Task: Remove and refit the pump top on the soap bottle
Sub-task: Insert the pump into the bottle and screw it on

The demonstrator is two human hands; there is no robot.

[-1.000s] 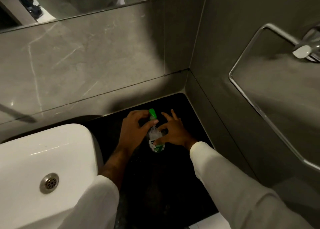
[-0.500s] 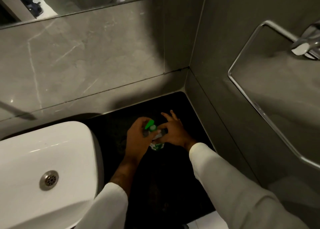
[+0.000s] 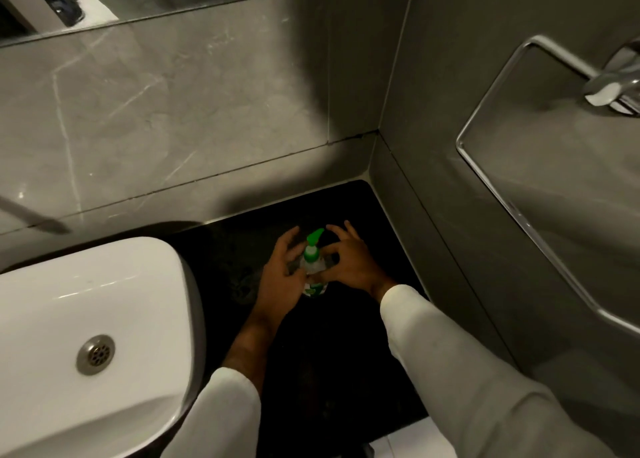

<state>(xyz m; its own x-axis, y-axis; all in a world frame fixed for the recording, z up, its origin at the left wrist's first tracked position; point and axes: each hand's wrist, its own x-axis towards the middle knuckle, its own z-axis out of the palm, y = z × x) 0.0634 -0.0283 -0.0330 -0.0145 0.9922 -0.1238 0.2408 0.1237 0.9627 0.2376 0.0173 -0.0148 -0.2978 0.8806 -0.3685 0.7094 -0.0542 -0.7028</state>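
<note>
Green pump top [image 3: 314,238] now uncovered, left hand [image 3: 281,277] lowered.

Both hands [image 3: 277,277] [image 3: 349,267] cup soap bottle [image 3: 313,277] (green pump top [image 3: 313,243] on), black counter [image 3: 346,353].

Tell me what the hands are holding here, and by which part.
Both hands are on the soap bottle: the left hand and the right hand each hold a side of its clear body, below the green pump top, which no finger grips.
</note>
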